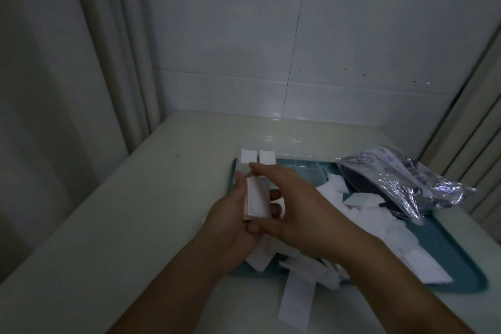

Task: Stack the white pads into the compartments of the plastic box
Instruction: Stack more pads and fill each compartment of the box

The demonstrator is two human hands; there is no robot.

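Both forearms enter from the bottom edge, meeting over the tray's near-left corner. Left hand [230,214] grips a small stack of white pads [257,202] edge-up, fingers wrapped behind it. Right hand [295,206] reaches over the stack, fingertips on its top and near edges, partly closed. Pads are thin, square, plain white. Clear plastic box [295,164] sits at the teal tray's [458,260] far-left end; two compartments at its left already hold pad stacks [259,157]. Other compartments look empty, though the dim light makes that hard to judge. Loose pads [363,214] pile across the tray, too many and overlapped to count. One silver foil bag [401,179] lies at the far right. Table [141,211] is pale.
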